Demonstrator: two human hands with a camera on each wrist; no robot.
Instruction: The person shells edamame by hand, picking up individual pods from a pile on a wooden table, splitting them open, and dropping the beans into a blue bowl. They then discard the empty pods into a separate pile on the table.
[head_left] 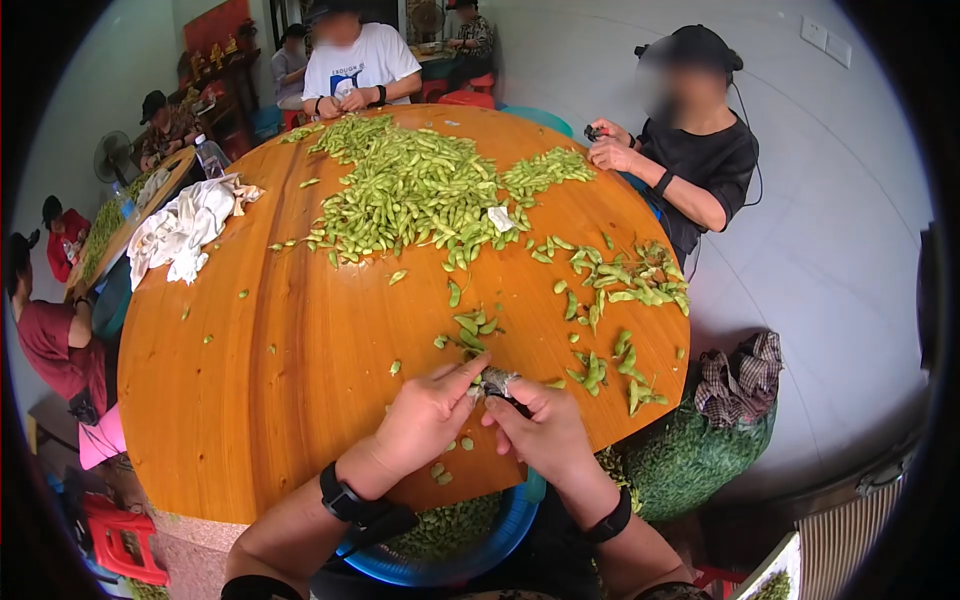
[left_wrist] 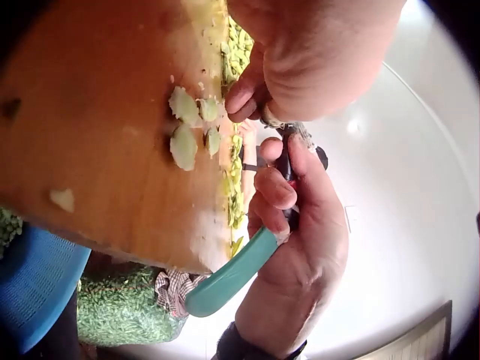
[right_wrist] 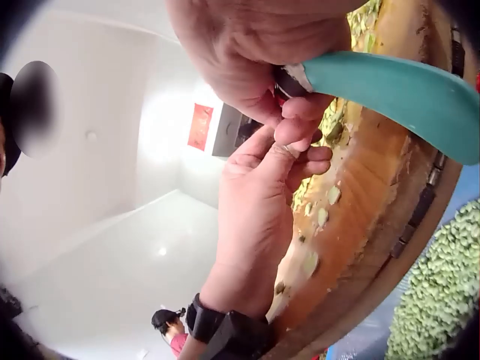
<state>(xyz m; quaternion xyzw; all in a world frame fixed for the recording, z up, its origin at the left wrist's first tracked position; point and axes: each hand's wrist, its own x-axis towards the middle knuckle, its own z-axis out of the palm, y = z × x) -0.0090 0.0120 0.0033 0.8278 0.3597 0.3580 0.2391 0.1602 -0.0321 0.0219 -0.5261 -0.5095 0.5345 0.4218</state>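
My left hand [head_left: 425, 420] bends its fingers toward the right hand, thumb and fingertips pinching a green edamame pod [head_left: 477, 380] that is mostly hidden. In my right hand [head_left: 548, 430] I grip a tool with a curved teal handle [left_wrist: 232, 277] and a dark upper part. The fingertips of both hands meet at the dark end of this tool, over the near edge of the round wooden table [head_left: 210, 400]. Just beyond the hands lie a few green pods [head_left: 470, 325]. Pale flat pieces [left_wrist: 184, 146] are scattered on the wood close by.
A large heap of edamame pods [head_left: 400, 190] covers the far middle, with smaller clusters [head_left: 630, 280] to the right. Below the edge sits a blue basin [head_left: 440, 570] of shelled beans. A full green sack [head_left: 700, 460] stands right; a white cloth [head_left: 190, 225] lies left. People sit around.
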